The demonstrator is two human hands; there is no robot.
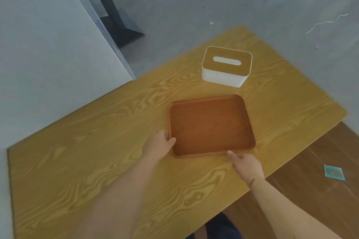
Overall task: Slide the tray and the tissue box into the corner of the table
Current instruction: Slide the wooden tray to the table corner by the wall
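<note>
A brown wooden tray [210, 124] lies flat in the middle of the yellow wood-grain table [97, 151], with nothing in it. My left hand [161, 144] grips its near left corner, thumb over the rim. At the tray's near edge, toward the right, my right hand [245, 165] touches the rim with its fingertips. Beyond the tray, apart from it, stands a white tissue box [226, 67] with a wooden lid and a white slot, close to the table's far corner.
The table's far corner [240, 27] points at a grey floor. A white wall panel [48, 44] runs along the table's left edge. Brown wooden floor with a teal square [334, 172] lies off the right edge. Another table's leg [114, 11] stands at the back.
</note>
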